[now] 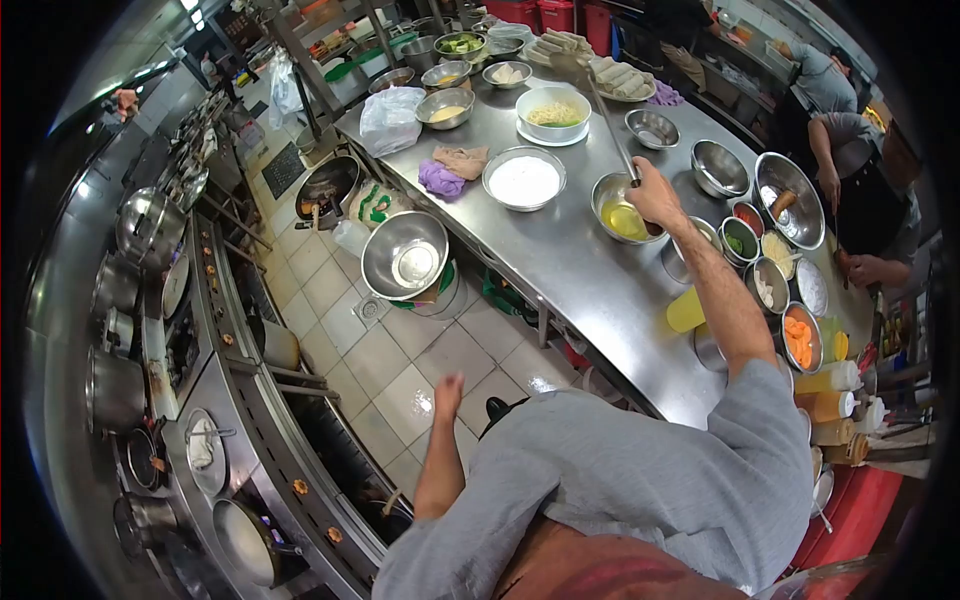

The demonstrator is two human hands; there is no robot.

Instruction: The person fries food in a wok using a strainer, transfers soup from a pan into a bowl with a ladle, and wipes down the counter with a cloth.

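My right hand [657, 195] is closed round the dark grip of a long-handled ladle [612, 128], whose head points away toward the back of the steel table. Just below that hand stands a metal bowl of yellow liquid [624, 218]. To its left is a bowl of white powder or liquid [525, 181]. Behind sits a white bowl with pale noodle-like food [553, 112]. Low at my side, my left hand [449, 394] hangs over the tiled floor, touching nothing I can see; its fingers are mostly hidden.
Small tubs, including orange slices [798, 340], and squeeze bottles [830, 377] line the table's right. A large steel bowl [405, 256] stands low beside the table. Stoves with pots [115, 388] run along the left. A co-worker's hand [878, 270] is at the far right.
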